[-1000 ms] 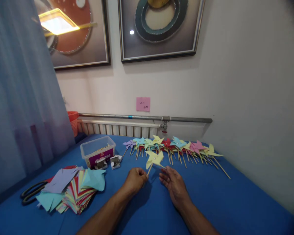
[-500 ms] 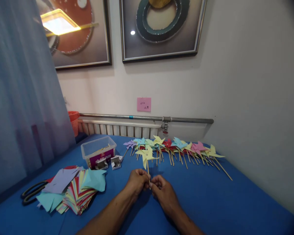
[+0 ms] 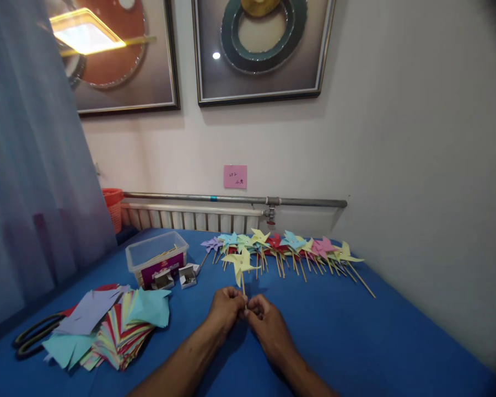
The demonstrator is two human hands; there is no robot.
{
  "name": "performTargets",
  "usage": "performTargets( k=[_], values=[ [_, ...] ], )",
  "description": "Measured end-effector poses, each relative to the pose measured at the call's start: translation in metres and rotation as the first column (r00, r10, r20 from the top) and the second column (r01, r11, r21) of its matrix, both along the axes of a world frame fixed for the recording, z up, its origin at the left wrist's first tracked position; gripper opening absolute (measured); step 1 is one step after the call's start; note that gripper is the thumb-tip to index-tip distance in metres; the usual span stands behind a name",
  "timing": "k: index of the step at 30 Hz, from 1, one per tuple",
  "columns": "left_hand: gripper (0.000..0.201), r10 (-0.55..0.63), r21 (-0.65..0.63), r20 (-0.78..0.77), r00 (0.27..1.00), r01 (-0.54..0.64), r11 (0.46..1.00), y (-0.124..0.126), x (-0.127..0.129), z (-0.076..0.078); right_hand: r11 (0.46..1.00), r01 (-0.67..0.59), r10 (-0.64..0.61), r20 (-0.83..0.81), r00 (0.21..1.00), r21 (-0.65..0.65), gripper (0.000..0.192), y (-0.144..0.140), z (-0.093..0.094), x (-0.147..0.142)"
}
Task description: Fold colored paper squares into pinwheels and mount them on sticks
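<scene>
A pale yellow paper pinwheel (image 3: 241,263) stands upright on a thin wooden stick in front of me. My left hand (image 3: 226,309) pinches that stick below the blades. Close beside it, my right hand (image 3: 267,322) has its thumb and fingertips closed on the stick's lower end. Past my hands lies a long row of finished-looking pinwheels (image 3: 291,241) in purple, blue, yellow, red and pink, their sticks pointing toward me. To the left is a fanned stack of coloured paper squares (image 3: 122,336) with cut corners.
A clear plastic box (image 3: 157,256) holds wooden sticks. Two small open boxes (image 3: 187,277) stand by it, one with tiny metal pieces. Dark-handled scissors (image 3: 35,337) lie partly under the paper. An orange basket (image 3: 113,208) stands behind, near the curtain (image 3: 37,165); pipes run along the wall.
The whole scene has shifted slightly left as my view turned a little right. Both hands keep their hold on the pinwheel's stick, with hardly any other movement.
</scene>
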State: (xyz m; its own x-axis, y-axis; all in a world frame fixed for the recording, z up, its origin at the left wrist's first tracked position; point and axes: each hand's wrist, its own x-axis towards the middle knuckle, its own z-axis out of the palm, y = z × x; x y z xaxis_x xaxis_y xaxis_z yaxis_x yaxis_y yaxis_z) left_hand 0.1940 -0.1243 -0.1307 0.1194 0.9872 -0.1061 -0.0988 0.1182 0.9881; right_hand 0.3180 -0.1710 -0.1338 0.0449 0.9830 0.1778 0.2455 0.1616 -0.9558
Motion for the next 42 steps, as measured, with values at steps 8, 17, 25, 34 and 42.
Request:
performTargets(
  k=[8, 17, 25, 34, 42],
  values=[
    [0.026, -0.035, -0.005, -0.028, 0.999, 0.035, 0.999, -0.001, 0.001, -0.002, 1.0, 0.004, -0.006, 0.071, 0.997, 0.029, 0.004, 0.001, -0.005, 0.003],
    [0.029, -0.075, -0.032, -0.152, 0.986, 0.071, 0.997, -0.006, 0.004, 0.004, 0.911, 0.371, -0.411, 0.492, 0.767, 0.183, 0.008, 0.038, 0.02, 0.123],
    [0.023, -0.102, -0.002, -0.224, 0.969, 0.104, 0.995, -0.006, 0.005, 0.001, 0.769, 0.595, -0.555, 0.705, 0.442, 0.233, 0.015, 0.058, 0.052, 0.251],
    [0.018, -0.104, -0.001, -0.257, 0.961, 0.108, 0.994, -0.007, 0.004, 0.001, 0.804, 0.547, -0.474, 0.806, 0.354, 0.233, 0.016, 0.075, 0.038, 0.262],
    [0.016, -0.113, 0.014, -0.271, 0.956, 0.122, 0.992, -0.007, 0.005, -0.001, 0.767, 0.555, -0.589, 0.698, 0.408, 0.323, 0.021, 0.059, 0.035, 0.232]
  ],
)
